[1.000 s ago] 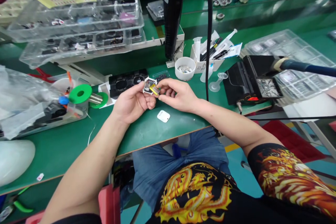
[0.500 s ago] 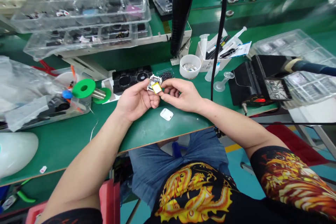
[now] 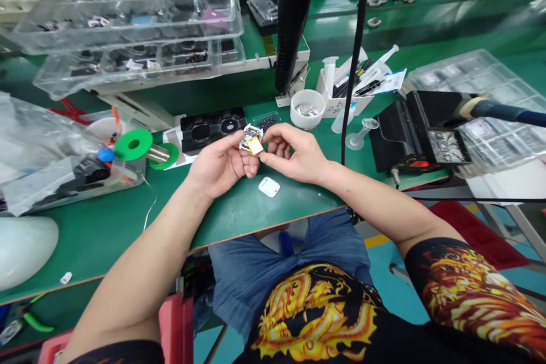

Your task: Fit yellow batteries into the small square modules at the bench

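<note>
Device gripped open in my left hand, I pinched the yellow pack with my right hand (cover lay apart, unfitted).

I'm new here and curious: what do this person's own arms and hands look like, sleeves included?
The left hand and right hand are bare, with no gloves, rings or watch visible. The short right sleeve is black with a bold red, orange and yellow flame-like print. Only a dark edge of the left sleeve shows.
</note>
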The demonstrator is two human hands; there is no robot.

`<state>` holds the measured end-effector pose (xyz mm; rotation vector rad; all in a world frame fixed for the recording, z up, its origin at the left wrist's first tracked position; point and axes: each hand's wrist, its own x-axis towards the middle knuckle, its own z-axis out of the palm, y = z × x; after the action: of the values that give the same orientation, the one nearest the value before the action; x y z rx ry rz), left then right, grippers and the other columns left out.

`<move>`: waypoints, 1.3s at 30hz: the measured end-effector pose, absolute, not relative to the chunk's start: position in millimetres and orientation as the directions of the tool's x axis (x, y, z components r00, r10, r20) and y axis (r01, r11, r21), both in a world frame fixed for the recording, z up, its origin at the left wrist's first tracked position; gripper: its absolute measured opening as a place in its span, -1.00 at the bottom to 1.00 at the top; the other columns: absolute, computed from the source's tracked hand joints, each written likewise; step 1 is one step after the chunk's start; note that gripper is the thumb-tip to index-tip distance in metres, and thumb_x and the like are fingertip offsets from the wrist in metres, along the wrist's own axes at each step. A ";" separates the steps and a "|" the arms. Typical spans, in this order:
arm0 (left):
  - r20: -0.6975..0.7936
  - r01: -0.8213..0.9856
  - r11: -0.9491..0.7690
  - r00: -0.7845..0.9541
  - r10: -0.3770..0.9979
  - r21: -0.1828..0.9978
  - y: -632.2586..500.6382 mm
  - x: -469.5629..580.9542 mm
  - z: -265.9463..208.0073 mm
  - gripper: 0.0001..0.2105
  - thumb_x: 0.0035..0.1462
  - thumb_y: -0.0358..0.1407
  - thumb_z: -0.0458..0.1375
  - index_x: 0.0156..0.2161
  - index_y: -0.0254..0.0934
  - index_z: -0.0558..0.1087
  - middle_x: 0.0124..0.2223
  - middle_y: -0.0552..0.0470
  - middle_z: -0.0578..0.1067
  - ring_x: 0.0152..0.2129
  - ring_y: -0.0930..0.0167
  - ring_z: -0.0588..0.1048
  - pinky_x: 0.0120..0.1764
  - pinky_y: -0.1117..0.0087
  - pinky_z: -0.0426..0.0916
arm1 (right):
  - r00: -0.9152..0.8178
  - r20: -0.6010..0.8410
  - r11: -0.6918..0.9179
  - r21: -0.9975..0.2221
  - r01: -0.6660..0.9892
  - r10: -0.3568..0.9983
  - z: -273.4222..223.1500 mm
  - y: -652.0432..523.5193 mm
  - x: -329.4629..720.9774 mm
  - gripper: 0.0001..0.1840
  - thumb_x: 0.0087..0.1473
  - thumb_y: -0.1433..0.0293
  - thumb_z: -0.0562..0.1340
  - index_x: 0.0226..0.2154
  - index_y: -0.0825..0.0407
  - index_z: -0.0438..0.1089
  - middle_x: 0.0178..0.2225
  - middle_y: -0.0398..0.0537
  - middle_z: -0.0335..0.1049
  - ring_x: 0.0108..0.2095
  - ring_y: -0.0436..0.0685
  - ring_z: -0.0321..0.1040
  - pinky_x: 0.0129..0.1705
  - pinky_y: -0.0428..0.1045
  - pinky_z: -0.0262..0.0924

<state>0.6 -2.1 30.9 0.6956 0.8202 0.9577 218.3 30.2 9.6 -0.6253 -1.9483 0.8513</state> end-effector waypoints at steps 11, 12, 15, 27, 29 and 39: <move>-0.246 -0.350 0.368 0.346 0.905 0.862 -3.0 0.0 25.0 -0.64 0.37 -0.08 0.28 -0.16 -0.44 0.63 -0.42 -0.16 0.57 -0.53 0.31 0.56 -0.44 0.38 0.51 | -0.547 0.541 0.719 -0.672 0.175 0.639 5.1 33.3 221.0 -0.65 0.30 0.41 0.32 0.13 -0.02 0.49 -0.22 -0.10 0.42 -0.37 0.01 0.31 -0.25 -0.01 0.36; -0.242 -0.341 0.360 0.344 0.907 0.868 -3.4 0.5 24.7 -0.64 0.37 -0.08 0.28 -0.15 -0.44 0.63 -0.43 -0.17 0.57 -0.53 0.30 0.56 -0.44 0.38 0.50 | -0.542 0.546 0.722 -0.668 0.178 0.639 4.6 33.7 220.9 -0.67 0.30 0.41 0.32 0.11 -0.02 0.49 -0.21 -0.10 0.41 -0.35 0.02 0.32 -0.24 -0.01 0.36; -0.239 -0.319 0.350 0.337 0.911 0.881 -4.2 2.8 23.4 -0.66 0.35 -0.10 0.31 -0.12 -0.44 0.62 -0.42 -0.18 0.59 -0.51 0.28 0.59 -0.43 0.38 0.51 | -0.532 0.555 0.727 -0.661 0.185 0.640 2.9 35.6 220.6 -0.75 0.30 0.40 0.32 0.02 -0.01 0.49 -0.19 -0.07 0.40 -0.28 0.06 0.36 -0.22 -0.01 0.37; -0.274 -0.292 0.350 0.270 0.923 0.890 -4.2 7.0 18.4 -0.66 0.35 -0.09 0.34 -0.18 -0.43 0.62 -0.33 -0.17 0.57 -0.42 0.31 0.58 -0.38 0.37 0.54 | -0.533 0.514 0.678 -0.717 0.164 0.672 2.0 37.3 218.4 -0.77 0.17 0.43 0.38 -0.11 0.02 0.43 -0.26 -0.15 0.33 -0.31 0.02 0.28 -0.27 -0.04 0.27; -0.260 -0.304 0.333 0.255 0.931 0.893 -4.5 7.2 18.3 -0.70 0.33 -0.14 0.36 -0.20 -0.42 0.62 -0.33 -0.15 0.54 -0.42 0.34 0.54 -0.37 0.38 0.54 | -0.536 0.502 0.670 -0.721 0.175 0.679 3.0 36.7 218.1 -0.77 0.16 0.42 0.39 -0.12 0.02 0.42 -0.26 -0.16 0.32 -0.33 0.02 0.27 -0.27 -0.04 0.25; -0.214 -0.262 0.281 0.256 0.943 0.923 -6.9 7.7 26.3 -0.76 0.27 -0.25 0.39 -0.11 -0.45 0.64 -0.24 -0.20 0.61 -0.42 0.35 0.57 -0.37 0.40 0.53 | -0.512 0.456 0.605 -0.779 0.167 0.728 2.3 36.7 216.4 -0.73 0.13 0.36 0.42 -0.14 0.01 0.42 -0.25 -0.16 0.32 -0.32 0.02 0.26 -0.25 -0.03 0.23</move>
<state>7.7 -6.9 26.3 0.9087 0.9422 0.9920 216.4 36.7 2.3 -0.7076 -2.0125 0.8695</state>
